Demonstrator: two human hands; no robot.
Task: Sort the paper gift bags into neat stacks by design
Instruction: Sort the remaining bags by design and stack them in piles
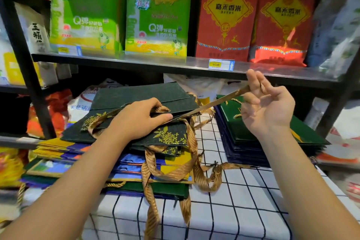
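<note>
left hand fingers pinch dark floral bag atop mixed pile | right hand pinches gold ribbon handle, pulled taut

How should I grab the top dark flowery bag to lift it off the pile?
Probably pinch the dark bag at its near right corner, coming from the right. That edge overhangs the pile and is bare, while the left hand and ribbons cover its middle.

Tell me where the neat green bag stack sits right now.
In the head view, the green bag stack sits on the checked cloth at right, below the right hand and across from the messy pile under the left hand.
</note>
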